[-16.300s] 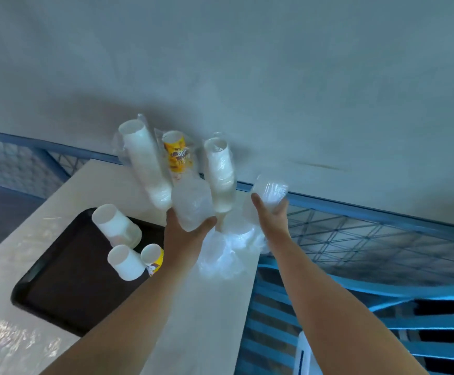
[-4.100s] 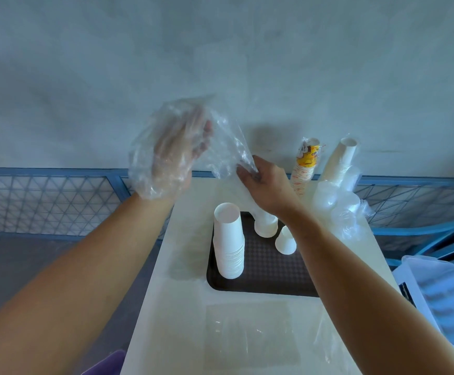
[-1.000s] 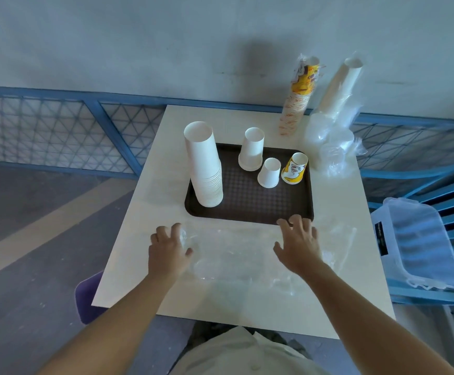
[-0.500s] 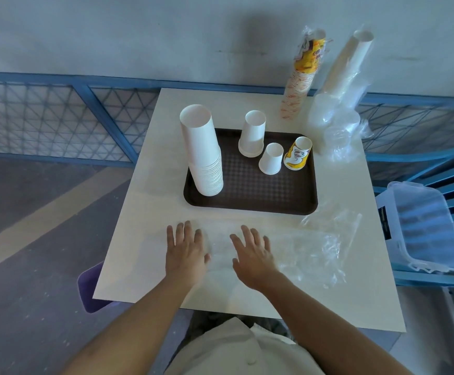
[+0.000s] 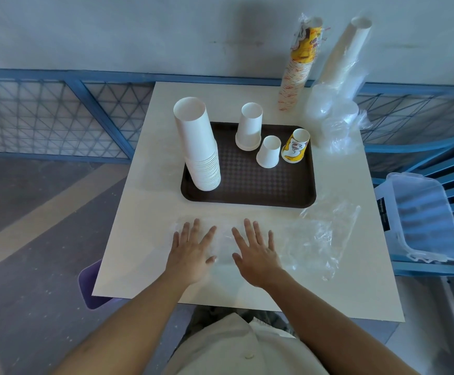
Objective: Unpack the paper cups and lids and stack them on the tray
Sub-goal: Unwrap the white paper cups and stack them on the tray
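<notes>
A dark brown tray (image 5: 247,190) lies on the white table (image 5: 139,226). On it stand a tall stack of white cups (image 5: 197,144) at the left, a shorter white stack (image 5: 249,127), a small white cup (image 5: 268,151) and a yellow printed cup (image 5: 295,145). Behind the tray, wrapped sleeves of yellow printed cups (image 5: 299,63) and white cups (image 5: 347,55) lean on the wall, with bagged clear lids (image 5: 331,117) beside them. My left hand (image 5: 190,253) and my right hand (image 5: 255,253) press flat, fingers spread, on an empty clear plastic wrapper (image 5: 315,236) in front of the tray.
A clear plastic bin (image 5: 423,215) sits on a blue chair to the right of the table. A blue metal railing (image 5: 85,104) runs behind and to the left. A purple object (image 5: 90,288) pokes out under the table's front left corner.
Both hands have slid left along the flattened wrapper and come closer together. The cups on the tray have not moved.
</notes>
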